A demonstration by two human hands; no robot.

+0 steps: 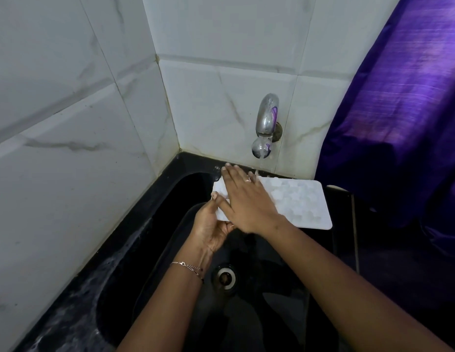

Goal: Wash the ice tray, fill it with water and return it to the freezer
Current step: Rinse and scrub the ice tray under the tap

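From the head camera, the white ice tray is held over the black sink, close under the wall tap, from which a thin stream of water falls onto its far edge; the left hand pinches the tray's near left corner, thumb on top and fingers curled beneath; the right hand lies flat and open across the tray's left half, fingers spread, rubbing rather than gripping. The tray looks light and thin, probably soft and bendy, so it may sag at the free right end; wet, it will likely be slippery, and filled it will be heavier and apt to spill; a hold at both short ends, kept level, seems safest. The right hand covers many of the cups, so their cleanliness cannot be judged; the tray's underside is hidden; the purple cloth on the right masks the worktop there; no freezer is in view.
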